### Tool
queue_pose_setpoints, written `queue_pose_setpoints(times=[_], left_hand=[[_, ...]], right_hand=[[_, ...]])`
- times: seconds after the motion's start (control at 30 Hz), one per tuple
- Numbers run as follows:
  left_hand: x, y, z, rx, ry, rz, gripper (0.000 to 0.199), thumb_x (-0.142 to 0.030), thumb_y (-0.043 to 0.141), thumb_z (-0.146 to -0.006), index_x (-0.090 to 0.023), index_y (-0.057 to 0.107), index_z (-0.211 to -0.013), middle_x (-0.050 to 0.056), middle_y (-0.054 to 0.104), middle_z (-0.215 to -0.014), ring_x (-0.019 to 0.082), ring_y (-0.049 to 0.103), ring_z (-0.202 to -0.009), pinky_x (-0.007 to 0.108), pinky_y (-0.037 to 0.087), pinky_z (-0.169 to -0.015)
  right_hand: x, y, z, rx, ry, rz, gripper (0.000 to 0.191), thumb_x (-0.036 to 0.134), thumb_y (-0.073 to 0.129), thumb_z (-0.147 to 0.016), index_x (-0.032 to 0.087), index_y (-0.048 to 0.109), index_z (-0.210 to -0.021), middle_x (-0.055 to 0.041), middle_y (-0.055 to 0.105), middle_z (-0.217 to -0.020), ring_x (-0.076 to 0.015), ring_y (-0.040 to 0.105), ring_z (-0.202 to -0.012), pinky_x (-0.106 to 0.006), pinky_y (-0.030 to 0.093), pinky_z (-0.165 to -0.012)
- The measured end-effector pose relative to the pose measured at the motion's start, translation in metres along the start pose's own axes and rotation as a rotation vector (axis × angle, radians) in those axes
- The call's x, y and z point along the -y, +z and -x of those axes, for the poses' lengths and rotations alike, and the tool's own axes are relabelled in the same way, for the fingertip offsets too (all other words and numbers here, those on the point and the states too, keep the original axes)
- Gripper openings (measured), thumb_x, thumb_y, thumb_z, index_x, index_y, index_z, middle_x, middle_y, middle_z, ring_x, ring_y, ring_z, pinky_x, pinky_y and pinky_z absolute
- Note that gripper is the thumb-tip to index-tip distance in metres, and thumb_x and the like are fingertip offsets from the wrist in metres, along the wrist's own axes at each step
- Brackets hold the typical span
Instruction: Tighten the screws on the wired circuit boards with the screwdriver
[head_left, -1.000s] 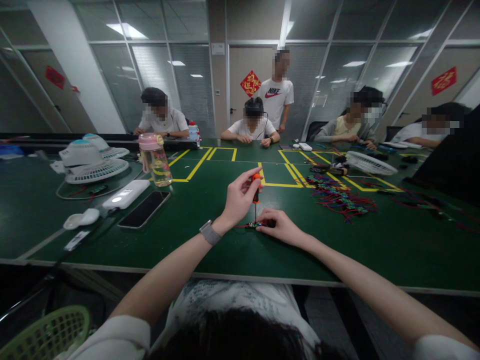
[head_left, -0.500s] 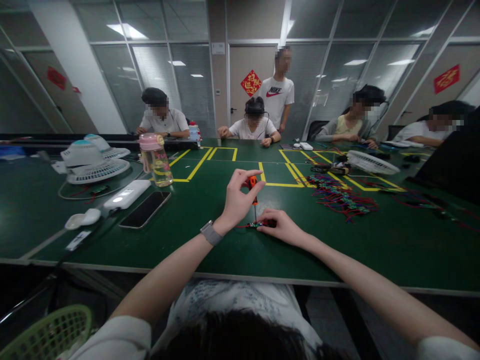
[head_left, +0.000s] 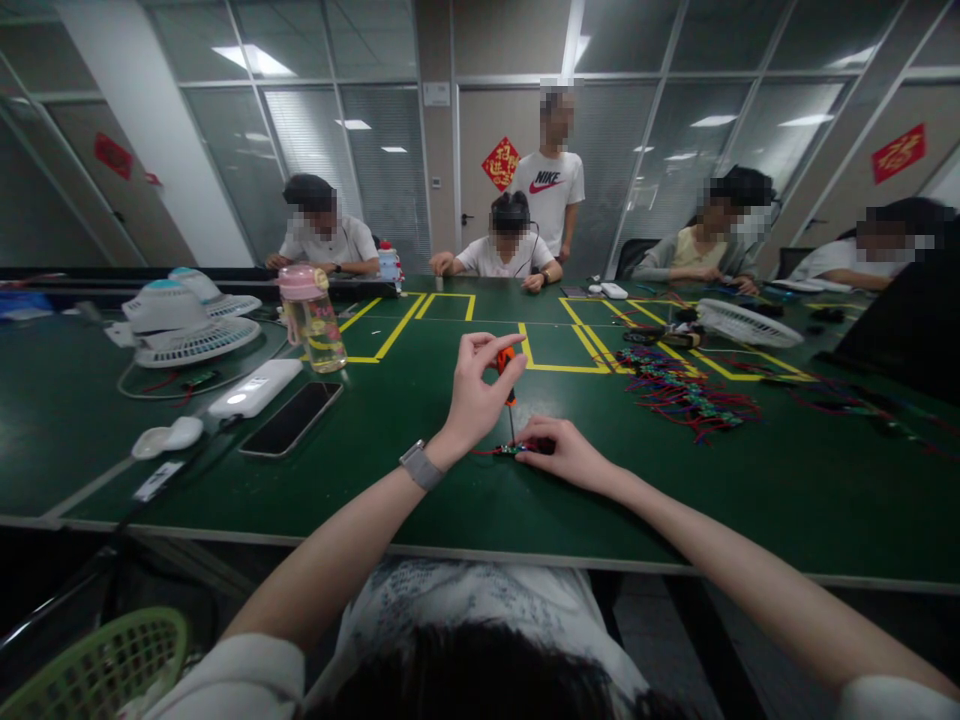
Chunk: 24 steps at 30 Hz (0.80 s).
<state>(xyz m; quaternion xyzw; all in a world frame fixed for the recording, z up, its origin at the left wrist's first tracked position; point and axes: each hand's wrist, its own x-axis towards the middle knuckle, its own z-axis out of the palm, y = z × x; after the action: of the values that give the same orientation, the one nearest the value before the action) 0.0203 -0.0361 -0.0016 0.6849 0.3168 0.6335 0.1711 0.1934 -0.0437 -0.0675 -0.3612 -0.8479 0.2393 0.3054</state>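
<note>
My left hand (head_left: pixel 482 385) is closed around the orange and black handle of a screwdriver (head_left: pixel 508 375), which stands nearly upright. The screwdriver's thin shaft points down to a small green circuit board (head_left: pixel 510 450) lying on the green table (head_left: pixel 420 500). From the right, my right hand (head_left: pixel 562 452) pinches the board's right end between thumb and fingers. A red wire sticks out of the board to the left. Part of a dark piece shows under my right hand's fingers. The exact contact of the tip is too small to tell.
Several wired circuit boards (head_left: pixel 694 395) lie in a heap at right. On the left are a phone (head_left: pixel 292 420), a white power bank (head_left: pixel 255 388), a pink-lidded bottle (head_left: pixel 315 325) and white fans (head_left: pixel 184 335). Other people sit across the table; one person stands behind.
My left hand's fingers have shifted slightly around the screwdriver handle. My right hand and the board look unmoved. The standing person has moved a little to the left.
</note>
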Motion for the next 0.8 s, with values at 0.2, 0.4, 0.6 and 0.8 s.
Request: queue_pose_setpoints(times=[0.2, 0.4, 0.6, 0.8], left_hand=[[-0.0015, 0.0036, -0.0005, 0.112, -0.111, 0.278, 0.033, -0.026, 0.051, -0.092, -0.020, 0.059, -0.124, 0.007, 0.066, -0.109, 0.015, 0.065, -0.087, 0.028, 0.055, -0.075], [-0.0059, -0.0024, -0.0021, -0.009, 0.069, -0.031, 0.021, -0.028, 0.070, -0.080, -0.023, 0.072, -0.100, 0.004, 0.058, -0.100, 0.014, 0.059, -0.093, 0.029, 0.049, -0.088], [-0.0022, 0.0012, -0.0021, 0.164, -0.114, 0.330, 0.035, -0.028, 0.046, -0.094, -0.021, 0.057, -0.126, 0.009, 0.064, -0.115, 0.017, 0.065, -0.094, 0.030, 0.055, -0.077], [-0.0069, -0.0023, -0.0017, 0.028, 0.052, 0.022, 0.025, -0.028, 0.074, -0.076, -0.023, 0.071, -0.100, 0.002, 0.059, -0.091, 0.014, 0.059, -0.085, 0.028, 0.051, -0.080]], right_hand=[[0.0001, -0.0004, 0.0004, 0.006, 0.002, -0.015, 0.015, 0.023, 0.068, -0.080, 0.016, 0.074, -0.092, -0.0047, 0.062, -0.083, -0.0143, 0.058, -0.072, -0.026, 0.047, -0.067], [0.0020, -0.0008, -0.0002, 0.002, 0.006, -0.002, 0.015, 0.021, 0.068, -0.079, 0.016, 0.074, -0.091, -0.0039, 0.061, -0.081, -0.0136, 0.057, -0.070, -0.025, 0.046, -0.066], [0.0009, -0.0006, -0.0005, 0.005, 0.010, -0.013, 0.015, 0.023, 0.068, -0.079, 0.016, 0.074, -0.091, -0.0040, 0.062, -0.081, -0.0137, 0.057, -0.070, -0.026, 0.046, -0.065], [0.0008, -0.0004, -0.0006, 0.008, 0.007, -0.008, 0.015, 0.024, 0.067, -0.080, 0.017, 0.074, -0.092, -0.0048, 0.063, -0.083, -0.0145, 0.058, -0.071, -0.027, 0.047, -0.065]])
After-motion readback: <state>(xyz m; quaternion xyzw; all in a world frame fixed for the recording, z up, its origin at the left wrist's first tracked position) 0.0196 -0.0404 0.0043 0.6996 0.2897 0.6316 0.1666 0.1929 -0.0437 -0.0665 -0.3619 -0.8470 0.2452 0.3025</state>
